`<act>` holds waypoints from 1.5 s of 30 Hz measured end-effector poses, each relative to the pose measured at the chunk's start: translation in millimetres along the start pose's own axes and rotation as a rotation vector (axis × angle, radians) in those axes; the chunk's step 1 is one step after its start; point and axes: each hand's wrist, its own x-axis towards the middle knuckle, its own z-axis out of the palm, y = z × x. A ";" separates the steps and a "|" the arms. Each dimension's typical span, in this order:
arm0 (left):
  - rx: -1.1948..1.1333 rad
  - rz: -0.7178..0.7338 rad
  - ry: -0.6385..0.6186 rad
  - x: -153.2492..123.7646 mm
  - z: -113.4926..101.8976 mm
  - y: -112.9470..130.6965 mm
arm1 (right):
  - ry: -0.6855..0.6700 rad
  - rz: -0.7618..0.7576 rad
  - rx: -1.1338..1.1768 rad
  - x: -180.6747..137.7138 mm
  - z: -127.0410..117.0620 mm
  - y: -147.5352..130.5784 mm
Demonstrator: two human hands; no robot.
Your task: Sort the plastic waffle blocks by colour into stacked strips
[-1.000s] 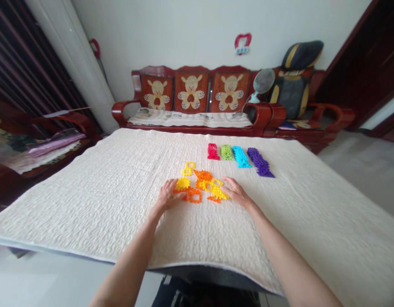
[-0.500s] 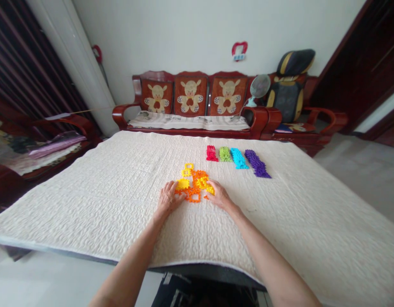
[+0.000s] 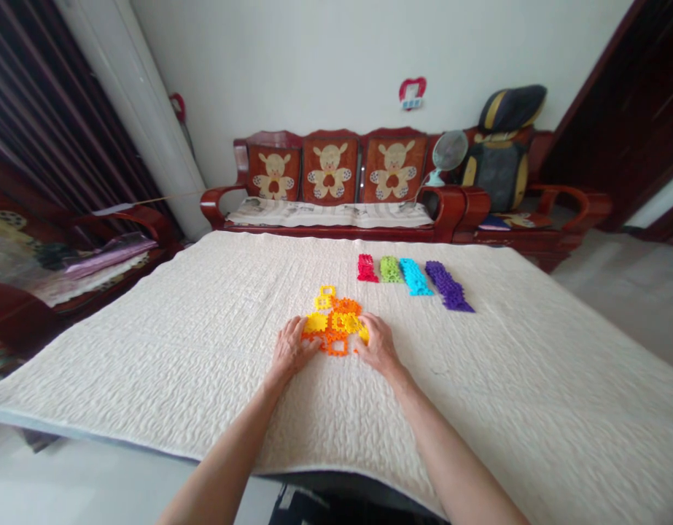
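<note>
Orange and yellow notched plastic building pieces lie in a loose heap between my two hands. My left hand (image 3: 293,348) has its curved fingers on the left end of a yellow building piece (image 3: 316,322), its thumb over the orange ones. On the other side my right hand (image 3: 378,345) grips a yellow building piece (image 3: 363,334) at the heap's right edge, partly hidden by the fingers. More yellow pieces (image 3: 344,323) sit between the hands, on top of orange ones (image 3: 347,305). A square orange frame (image 3: 337,345) lies nearest me. Two yellow frames (image 3: 324,297) lie behind.
Sorted rows of red (image 3: 365,268), green (image 3: 390,269), blue (image 3: 414,276) and purple pieces (image 3: 448,285) lie farther back on the quilted cream cover (image 3: 205,350). Behind the table stand a wooden sofa (image 3: 450,219) and a small fan (image 3: 448,153).
The yellow pieces by my right hand have shifted left, closer to the yellow piece at my left hand. The whole view has moved slightly; the coloured rows stay put.
</note>
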 end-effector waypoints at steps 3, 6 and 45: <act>-0.005 -0.011 0.019 0.4 6.5 -5.0 | -0.052 -0.034 -0.032 -0.4 -1.2 -2.5; -0.011 -0.008 0.036 0.8 10.5 -8.1 | -0.104 -0.062 0.017 0.2 -3.9 -4.0; -0.449 -0.454 0.078 112.2 20.6 -39.6 | -0.008 0.247 0.189 8.2 -15.6 13.3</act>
